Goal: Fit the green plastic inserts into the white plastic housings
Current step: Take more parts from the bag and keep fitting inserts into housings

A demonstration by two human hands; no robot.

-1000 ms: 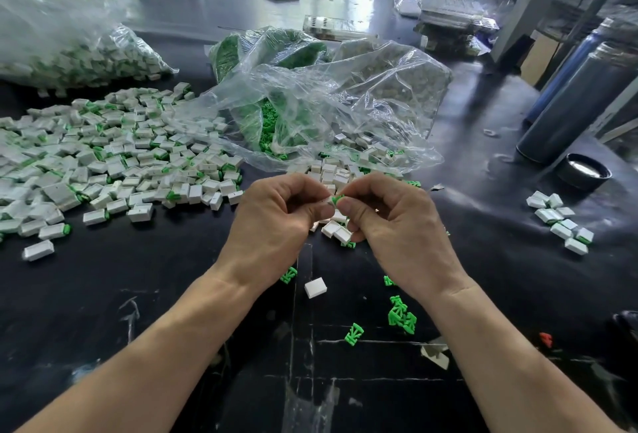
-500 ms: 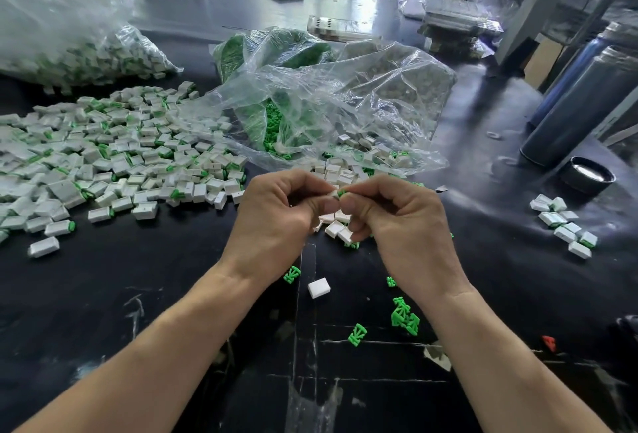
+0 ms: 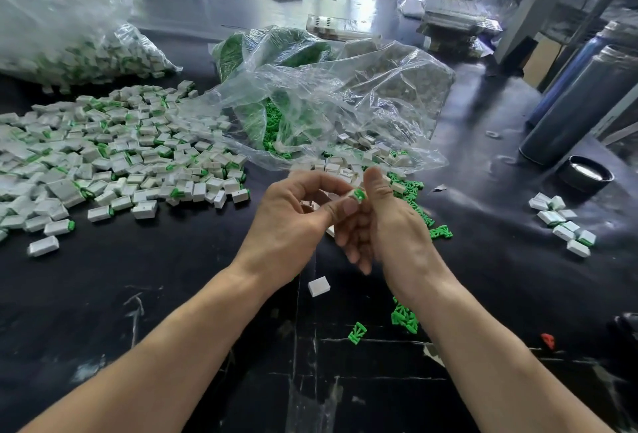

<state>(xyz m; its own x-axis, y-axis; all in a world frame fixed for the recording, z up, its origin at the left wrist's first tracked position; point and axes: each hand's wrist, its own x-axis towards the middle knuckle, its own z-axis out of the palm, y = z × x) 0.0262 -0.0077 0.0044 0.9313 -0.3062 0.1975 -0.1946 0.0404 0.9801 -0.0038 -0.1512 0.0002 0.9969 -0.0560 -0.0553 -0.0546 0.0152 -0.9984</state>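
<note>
Midway, the left hand and right hand pinched one white housing, green insert half-seated; a skewed push risked jamming it.

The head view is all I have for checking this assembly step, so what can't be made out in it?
- Whether the green insert is fully seated in the white housing: the left hand and right hand cover most of it.
- What the right hand's curled fingers hold, if anything: hidden behind the left hand.
- Contents of the clear bag: blurred by crinkled plastic.
- The thermos top: cut off by the right edge.
</note>
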